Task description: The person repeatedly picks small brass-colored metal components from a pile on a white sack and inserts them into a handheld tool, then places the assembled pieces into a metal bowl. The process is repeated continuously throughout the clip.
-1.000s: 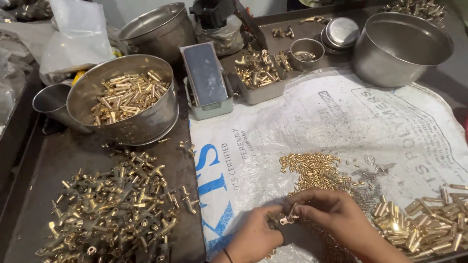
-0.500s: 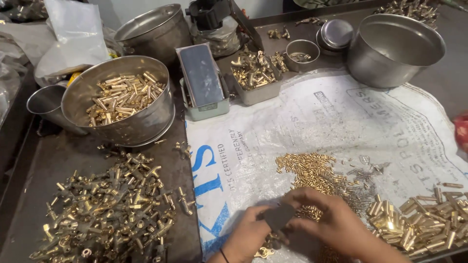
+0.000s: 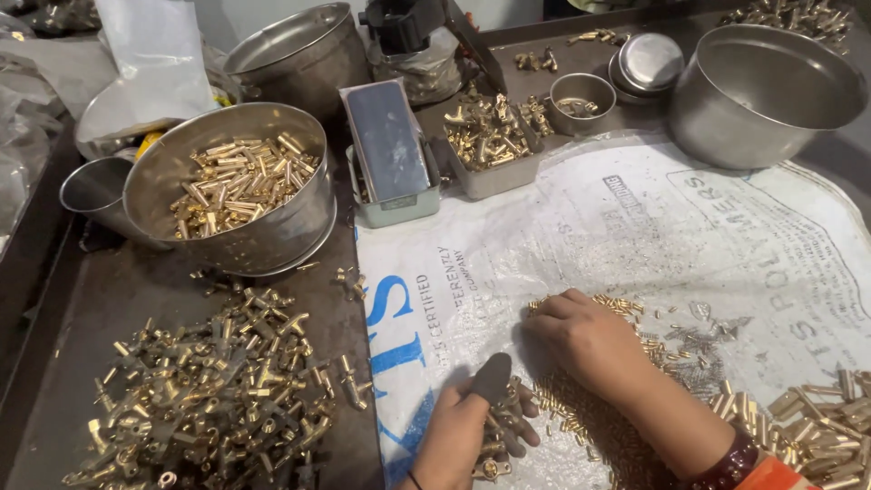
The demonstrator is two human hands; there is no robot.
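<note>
Surface: dark metal worktop, partly covered by a white printed woven sack.
Left hand: closed around small brass fittings, thumb in a dark cap, at the near edge.
Fitting axis: cannot tell.
Right hand: palm down, fingers curled over a heap of tiny brass pins.
Farther: round steel bowl of brass tubes.

White printed sack flat under brass parts (blue, grey lettering); clear plastic bag upper left.
</note>
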